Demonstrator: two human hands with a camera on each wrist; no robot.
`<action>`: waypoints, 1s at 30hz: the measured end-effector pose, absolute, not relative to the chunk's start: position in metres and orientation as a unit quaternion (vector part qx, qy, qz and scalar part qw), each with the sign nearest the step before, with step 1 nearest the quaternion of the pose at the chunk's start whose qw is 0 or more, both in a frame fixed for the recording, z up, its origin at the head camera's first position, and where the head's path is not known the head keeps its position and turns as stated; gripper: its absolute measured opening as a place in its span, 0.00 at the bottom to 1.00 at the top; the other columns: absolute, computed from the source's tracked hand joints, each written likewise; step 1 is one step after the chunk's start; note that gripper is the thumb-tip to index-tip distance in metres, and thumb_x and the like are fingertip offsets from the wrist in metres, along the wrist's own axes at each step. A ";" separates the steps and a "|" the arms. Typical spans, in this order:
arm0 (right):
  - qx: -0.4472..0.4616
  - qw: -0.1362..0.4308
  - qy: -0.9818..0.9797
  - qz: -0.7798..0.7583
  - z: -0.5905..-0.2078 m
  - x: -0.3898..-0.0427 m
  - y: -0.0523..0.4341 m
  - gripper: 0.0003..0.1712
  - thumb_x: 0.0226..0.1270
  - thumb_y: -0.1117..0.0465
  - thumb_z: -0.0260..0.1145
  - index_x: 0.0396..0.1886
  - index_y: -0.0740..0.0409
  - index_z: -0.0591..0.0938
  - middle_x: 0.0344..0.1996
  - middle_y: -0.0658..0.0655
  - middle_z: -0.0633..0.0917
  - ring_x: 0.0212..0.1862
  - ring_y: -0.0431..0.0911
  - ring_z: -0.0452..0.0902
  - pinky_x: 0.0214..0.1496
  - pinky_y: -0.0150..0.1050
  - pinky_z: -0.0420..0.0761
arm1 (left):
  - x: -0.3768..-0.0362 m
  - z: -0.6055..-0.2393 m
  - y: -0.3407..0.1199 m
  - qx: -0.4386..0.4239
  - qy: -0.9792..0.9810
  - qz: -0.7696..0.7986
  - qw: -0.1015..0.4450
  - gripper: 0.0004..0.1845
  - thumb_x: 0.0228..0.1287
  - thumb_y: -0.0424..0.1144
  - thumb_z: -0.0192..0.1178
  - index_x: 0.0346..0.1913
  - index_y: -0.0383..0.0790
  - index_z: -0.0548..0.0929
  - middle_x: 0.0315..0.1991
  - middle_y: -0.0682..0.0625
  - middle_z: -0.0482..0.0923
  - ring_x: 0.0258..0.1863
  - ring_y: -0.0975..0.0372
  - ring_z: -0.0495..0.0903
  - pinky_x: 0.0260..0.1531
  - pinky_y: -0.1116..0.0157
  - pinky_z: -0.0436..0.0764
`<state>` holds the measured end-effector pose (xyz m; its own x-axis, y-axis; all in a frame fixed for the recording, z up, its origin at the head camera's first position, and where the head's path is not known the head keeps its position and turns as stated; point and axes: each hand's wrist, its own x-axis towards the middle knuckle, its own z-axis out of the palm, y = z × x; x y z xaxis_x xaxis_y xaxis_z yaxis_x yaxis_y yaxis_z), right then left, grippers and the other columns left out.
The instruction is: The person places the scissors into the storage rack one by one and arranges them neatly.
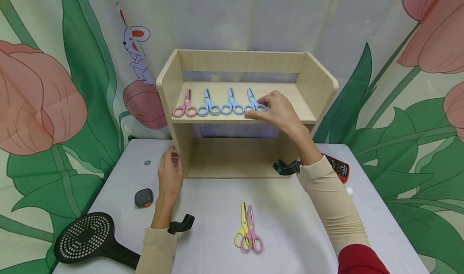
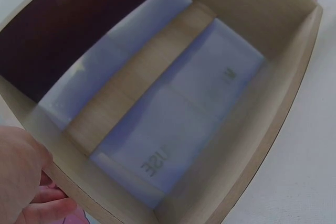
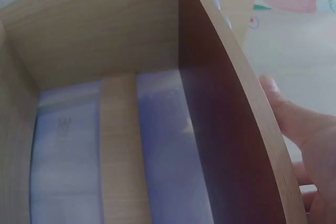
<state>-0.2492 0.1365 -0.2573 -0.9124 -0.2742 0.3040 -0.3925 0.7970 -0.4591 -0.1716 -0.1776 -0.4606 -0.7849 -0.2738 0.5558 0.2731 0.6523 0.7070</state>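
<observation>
On the upper shelf of the wooden rack (image 1: 239,117), the right hand (image 1: 277,111) pinched the handle of the rightmost blue scissors (image 1: 253,102), last in a row after two blue pairs and a pink pair (image 1: 185,105). The left hand (image 1: 170,175) rested with fingers lightly curled against the rack's left side. Judging by this, lining up was underway; next, the yellow-and-pink scissors (image 1: 248,227) on the counter (image 1: 290,225) would need fetching.

Cream long sleeves cover both forearms; a black camera mount (image 1: 287,167) clips each wrist; red cloth at the right elbow.
</observation>
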 end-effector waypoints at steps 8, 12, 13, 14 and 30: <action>0.198 0.223 -0.912 0.283 -0.272 -0.227 0.143 0.41 0.52 0.42 0.79 0.57 0.65 0.82 0.48 0.63 0.77 0.49 0.55 0.69 0.51 0.48 0.70 | -0.172 -0.461 -0.177 -0.005 -0.843 -0.419 0.336 0.21 0.73 0.30 0.57 0.65 0.29 0.70 0.48 0.34 0.77 0.44 0.46 0.83 0.42 0.50 0.88; 0.247 0.304 -0.877 0.278 -0.292 -0.208 0.148 0.36 0.52 0.47 0.80 0.55 0.67 0.82 0.45 0.65 0.78 0.47 0.58 0.69 0.50 0.50 0.68 | -0.173 -0.461 -0.178 -0.006 -0.844 -0.419 0.335 0.21 0.73 0.30 0.56 0.65 0.28 0.69 0.48 0.34 0.76 0.45 0.45 0.83 0.43 0.49 0.87; 0.258 0.319 -0.870 0.275 -0.298 -0.203 0.149 0.36 0.52 0.48 0.80 0.54 0.67 0.82 0.45 0.65 0.78 0.47 0.58 0.69 0.51 0.51 0.68 | -0.172 -0.461 -0.178 -0.006 -0.844 -0.419 0.334 0.21 0.73 0.30 0.56 0.65 0.29 0.69 0.48 0.34 0.76 0.45 0.45 0.83 0.43 0.49 0.87; 0.267 0.328 -0.864 0.274 -0.305 -0.197 0.151 0.36 0.51 0.49 0.80 0.55 0.67 0.81 0.46 0.65 0.77 0.48 0.59 0.69 0.51 0.51 0.68 | -0.172 -0.461 -0.178 -0.005 -0.845 -0.419 0.333 0.21 0.73 0.30 0.56 0.65 0.29 0.69 0.48 0.34 0.76 0.45 0.45 0.83 0.44 0.49 0.87; 0.250 0.215 -0.910 0.252 -0.429 -0.110 0.165 0.41 0.49 0.44 0.79 0.60 0.59 0.79 0.51 0.56 0.82 0.54 0.50 0.76 0.54 0.50 0.82 | -0.173 -0.460 -0.177 0.002 -0.841 -0.429 0.329 0.20 0.72 0.30 0.56 0.64 0.30 0.70 0.48 0.34 0.76 0.45 0.46 0.83 0.43 0.51 0.87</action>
